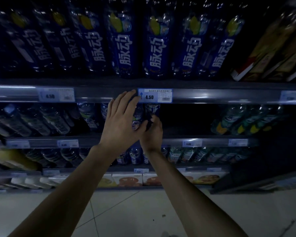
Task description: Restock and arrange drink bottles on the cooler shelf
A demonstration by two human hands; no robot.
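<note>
Both hands reach into the second shelf from the top, just under its front rail (pixel 99 94). My right hand (pixel 153 132) is closed around the lower body of a blue-labelled drink bottle (pixel 151 110) standing at the shelf front. My left hand (pixel 121 120) lies flat with spread fingers against a neighbouring blue-labelled bottle (pixel 137 119), partly hiding it. More blue bottles (pixel 89 115) stand to the left on the same shelf. A dark gap (pixel 186 118) lies to the right of the held bottle.
The top shelf holds a row of tall blue bottles (pixel 125 47) and boxed cartons (pixel 270 53) at right. Green-labelled bottles (pixel 243 120) fill the right of the middle shelf. Lower shelves carry more bottles (pixel 135 156) and juice boxes (pixel 130 179). White tiled floor (pixel 143 216) lies below.
</note>
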